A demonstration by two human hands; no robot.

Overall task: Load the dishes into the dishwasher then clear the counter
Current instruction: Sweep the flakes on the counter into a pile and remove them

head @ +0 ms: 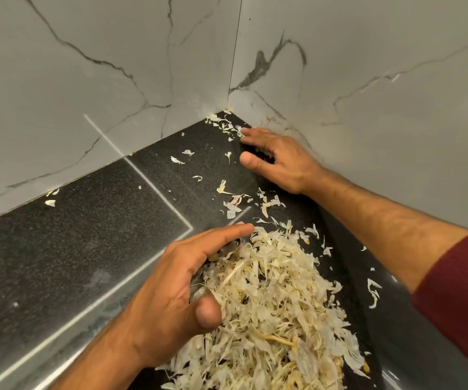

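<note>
A big heap of pale, papery garlic skins point(272, 308) lies on the black speckled counter point(72, 249) in front of me. My left hand point(182, 285) rests edge-on against the heap's left side, fingers straight and together, thumb touching the skins. My right hand point(277, 159) reaches into the counter's corner with loosely bent fingers on the surface, its fingertips touching a small cluster of skins point(224, 125) at the wall. Loose skins point(238, 201) are scattered between the two hands.
Grey marble-patterned walls point(114, 66) meet in the corner just behind my right hand. Thin pale seam lines point(154, 190) cross the counter. A few stray skins point(50, 202) lie by the left wall, others at the right near my red sleeve point(463, 299).
</note>
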